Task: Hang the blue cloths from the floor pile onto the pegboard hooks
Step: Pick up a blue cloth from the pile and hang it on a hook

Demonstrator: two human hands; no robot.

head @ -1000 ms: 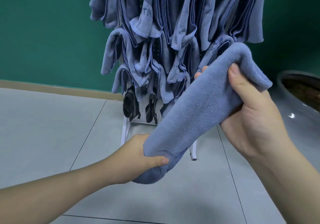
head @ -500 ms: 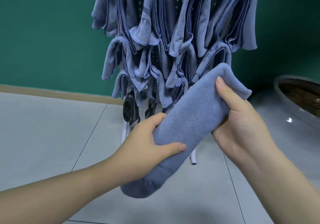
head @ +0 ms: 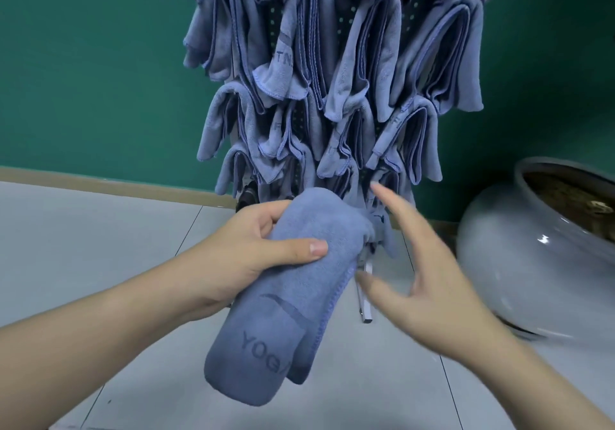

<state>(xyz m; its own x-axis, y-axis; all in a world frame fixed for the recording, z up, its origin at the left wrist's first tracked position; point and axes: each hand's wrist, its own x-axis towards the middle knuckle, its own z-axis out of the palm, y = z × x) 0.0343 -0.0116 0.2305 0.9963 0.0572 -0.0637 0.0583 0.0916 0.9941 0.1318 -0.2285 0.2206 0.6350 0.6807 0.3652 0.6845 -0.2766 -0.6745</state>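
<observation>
Left hand (head: 253, 256) gripping folded blue cloth (head: 293, 303), printed "YOGA"

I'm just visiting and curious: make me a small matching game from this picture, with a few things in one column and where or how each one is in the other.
Things:
1. left hand
2. right hand
3. folded blue cloth
4. grey ceramic pot

States:
A. standing on the floor at the right
B. open, holding nothing
C. gripping the cloth
D. held up before the pegboard rack, printed YOGA

Pairs: 1-C, 2-B, 3-D, 4-A
</observation>
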